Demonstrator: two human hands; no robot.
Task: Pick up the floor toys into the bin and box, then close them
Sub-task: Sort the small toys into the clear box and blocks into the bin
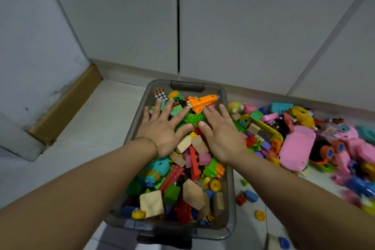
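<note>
Blocks of wood (151,203) and plastic bricks (193,160) heap the near end of the open grey bin (231,193) on the floor (91,128). At its 4 o'clock lie a blue block (251,196) and a yellow wheel (260,215). Left hand (162,130) and right hand (220,134) press flat on the heap mid-bin, fingers (167,107) straight and spread, gripping nothing. Toward 12 o'clock sit an orange shuttle (203,101) and a puzzle cube (161,94). More toys (300,140) sprawl at 2 o'clock.

floor toys (345,144): blurred, cut off at right edge | bin (231,193) bottom: hidden under blocks (151,203)
</note>
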